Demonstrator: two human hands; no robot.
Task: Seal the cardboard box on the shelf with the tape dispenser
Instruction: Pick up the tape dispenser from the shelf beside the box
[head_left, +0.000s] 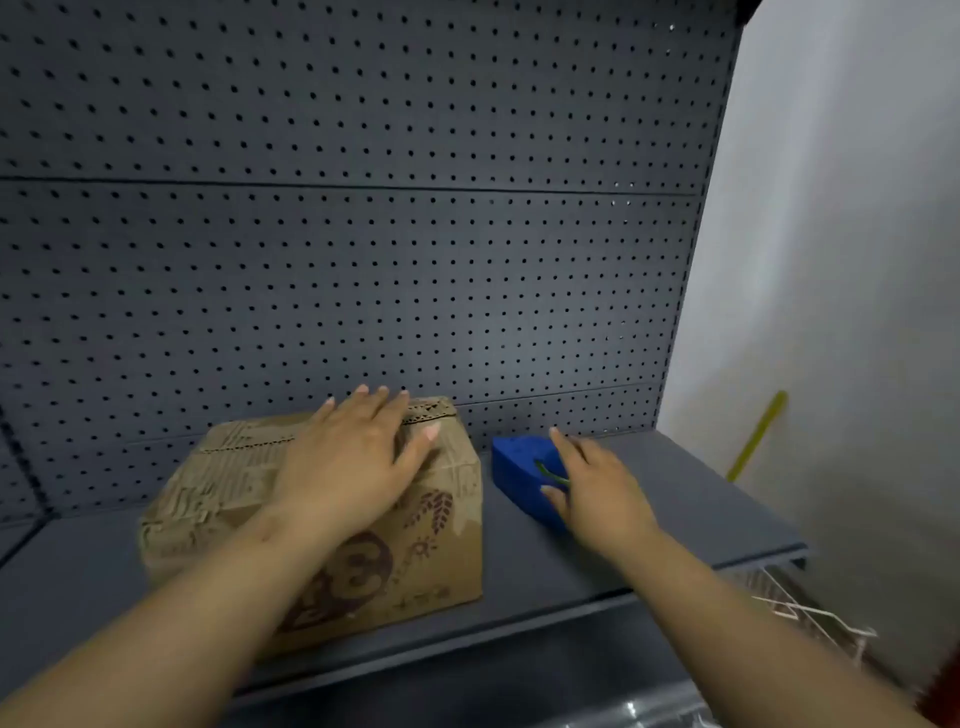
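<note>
Head camera view, looking down at a dark grey metal shelf backed by a perforated pegboard panel.

A brown cardboard box sits on the shelf, left of centre. It is printed with dark brown designs, among them a round face-like emblem and wheat ears on the near side. Its top flaps are folded shut, with frayed corrugated edges showing along the top seam. The box's long axis runs left to right, roughly along the shelf, turned slightly so its right corner is nearest the viewer.

The left hand lies flat on top of the box, fingers spread, pressing down and gripping nothing.

Just right of the box, apart from it, lies a blue tape dispenser, a wedge-shaped block. Its long axis runs from the back left towards the front right.

The right hand rests on the dispenser, fingers loosely curled over it; whether it has closed into a grip cannot be told.

A pale wall stands to the right.
</note>
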